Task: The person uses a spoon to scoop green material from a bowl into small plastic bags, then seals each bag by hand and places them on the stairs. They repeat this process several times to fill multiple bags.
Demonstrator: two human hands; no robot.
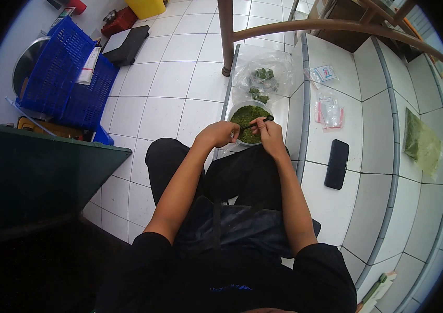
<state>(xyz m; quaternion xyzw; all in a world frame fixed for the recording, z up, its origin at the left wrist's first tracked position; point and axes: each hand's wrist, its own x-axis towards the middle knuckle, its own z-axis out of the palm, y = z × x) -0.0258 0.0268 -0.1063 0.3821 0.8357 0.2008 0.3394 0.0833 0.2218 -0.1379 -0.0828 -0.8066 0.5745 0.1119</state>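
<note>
A round pale bowl [232, 110] full of finely chopped green leaf material [249, 112] stands on the step in front of my knees. My right hand [269, 136] is over its right side, with fingers closed on a thin black spoon-like tool [269, 118]. The tool slants across the bowl towards my left hand [222, 134]. At the left rim, my left hand is closed, its fingertips near the tool's other end; what they pinch is too small to make out. Just behind the bowl, clear plastic bags [279, 68] lie with green clumps [264, 74].
On the steps to the right are small clear bags [330, 112], a dark phone-like case [337, 164] and a bag of green material [421, 143]. A brown metal railing [305, 26] crosses ahead. Blue crates [65, 73] and a dark green surface [38, 172] are at the left.
</note>
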